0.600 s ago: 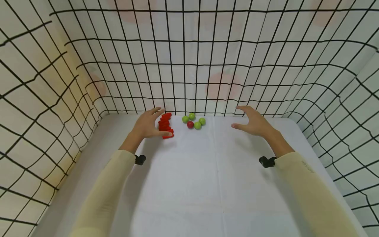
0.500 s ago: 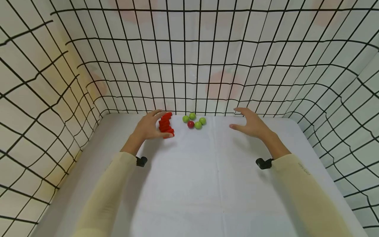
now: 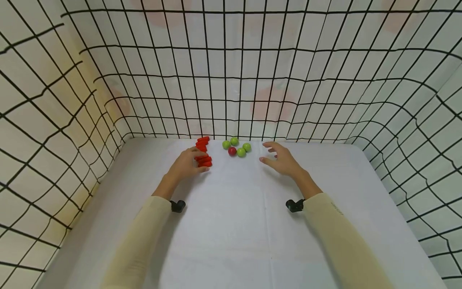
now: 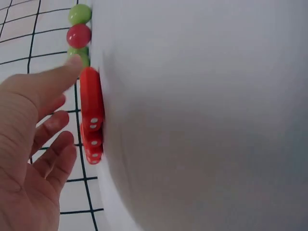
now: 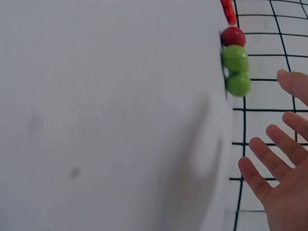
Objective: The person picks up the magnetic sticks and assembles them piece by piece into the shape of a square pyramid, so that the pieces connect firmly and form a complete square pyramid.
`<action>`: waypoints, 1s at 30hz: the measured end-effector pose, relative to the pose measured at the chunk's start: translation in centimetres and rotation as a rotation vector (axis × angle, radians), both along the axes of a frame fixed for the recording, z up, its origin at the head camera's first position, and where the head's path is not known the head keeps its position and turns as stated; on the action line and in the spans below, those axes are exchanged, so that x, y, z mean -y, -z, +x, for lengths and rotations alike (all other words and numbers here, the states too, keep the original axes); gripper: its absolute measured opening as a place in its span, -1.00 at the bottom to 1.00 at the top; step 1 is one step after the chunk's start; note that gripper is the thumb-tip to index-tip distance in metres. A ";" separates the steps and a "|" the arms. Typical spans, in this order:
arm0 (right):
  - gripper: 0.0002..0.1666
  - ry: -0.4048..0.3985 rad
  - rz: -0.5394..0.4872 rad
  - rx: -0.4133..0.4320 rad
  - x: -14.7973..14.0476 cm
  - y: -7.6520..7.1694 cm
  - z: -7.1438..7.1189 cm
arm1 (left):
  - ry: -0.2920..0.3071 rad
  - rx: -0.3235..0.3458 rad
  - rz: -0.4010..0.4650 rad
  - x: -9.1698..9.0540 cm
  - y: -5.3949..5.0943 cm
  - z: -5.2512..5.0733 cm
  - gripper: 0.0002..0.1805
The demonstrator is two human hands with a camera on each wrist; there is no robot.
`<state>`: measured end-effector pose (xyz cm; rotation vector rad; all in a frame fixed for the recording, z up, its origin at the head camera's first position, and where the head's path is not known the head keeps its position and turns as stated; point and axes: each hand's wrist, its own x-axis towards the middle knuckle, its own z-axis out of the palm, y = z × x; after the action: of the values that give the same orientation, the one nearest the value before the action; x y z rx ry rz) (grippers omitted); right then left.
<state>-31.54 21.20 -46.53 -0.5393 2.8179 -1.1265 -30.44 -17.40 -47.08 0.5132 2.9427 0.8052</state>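
Observation:
Several red elongated pieces (image 3: 205, 159) lie in a row on the white table, left of centre near the back. White dots mark the ends of the red pieces (image 4: 91, 98) in the left wrist view. My left hand (image 3: 185, 164) hovers around the nearer pieces with thumb and fingers spread; whether a fingertip touches them I cannot tell. Right of the row sit several small shiny green balls (image 3: 241, 152) and one red ball (image 3: 232, 151). My right hand (image 3: 285, 161) is held apart from the balls, to their right, fingers parted and holding nothing.
A black wire grid (image 3: 231, 76) rises behind the table and along both sides. White cloth covers the table (image 3: 223, 224), with a crease running front to back. Each wrist carries a small black camera (image 3: 178, 206).
My right hand has moved left, toward the balls. My left hand has come slightly nearer to me, and its fingers now reach over the nearer red pieces. Pieces and balls stay put.

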 end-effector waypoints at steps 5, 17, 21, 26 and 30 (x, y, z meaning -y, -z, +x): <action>-0.28 -0.024 -0.057 0.018 2.2 1.4 -1.0 | 0.019 -0.005 0.029 -0.2 0.8 0.2 -0.59; -0.24 -0.109 0.062 0.015 4.9 2.7 -2.9 | 0.047 -0.024 0.100 -1.7 1.4 0.8 -0.78; -0.29 -0.097 0.137 -0.007 5.3 3.2 -3.3 | 0.071 0.000 0.125 -2.2 1.7 1.2 -0.79; -0.41 -0.008 0.101 -0.045 5.3 3.4 -3.4 | 0.108 -0.012 0.142 -2.9 2.1 1.4 -0.75; -0.52 0.071 0.044 -0.038 5.0 3.4 -3.4 | 0.132 -0.020 0.154 -3.5 2.3 1.4 -0.66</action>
<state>-34.91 16.23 -49.95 -0.4657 2.9085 -1.0745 -29.01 -13.92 -49.41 0.7203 2.8420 1.0207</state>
